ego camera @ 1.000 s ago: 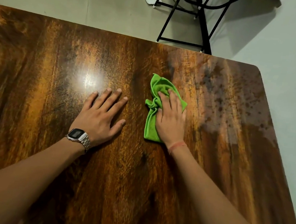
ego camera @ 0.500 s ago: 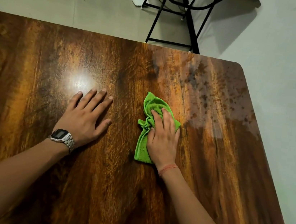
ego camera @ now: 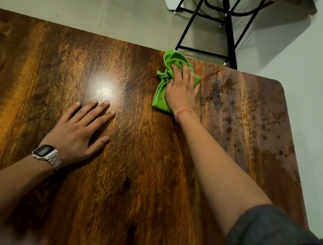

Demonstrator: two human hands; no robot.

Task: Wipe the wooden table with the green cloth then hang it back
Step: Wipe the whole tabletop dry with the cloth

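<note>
A glossy dark wooden table (ego camera: 132, 180) fills most of the view. The crumpled green cloth (ego camera: 162, 89) lies at the table's far edge, and my right hand (ego camera: 182, 92) presses flat on top of it with the arm stretched out. Part of the cloth is hidden under that hand. My left hand (ego camera: 82, 132), with a metal watch on the wrist, rests flat on the wood nearer to me, fingers spread and holding nothing.
Wet, blotchy marks (ego camera: 245, 117) cover the table's far right part, up to the rounded corner. Beyond the far edge stands a black metal frame (ego camera: 220, 27) on a pale floor (ego camera: 90, 0). A light glare (ego camera: 103, 89) shines near my left fingertips.
My right hand has pushed the green cloth away from me, from the middle of the table to its far edge. My left hand stays flat on the wood.
</note>
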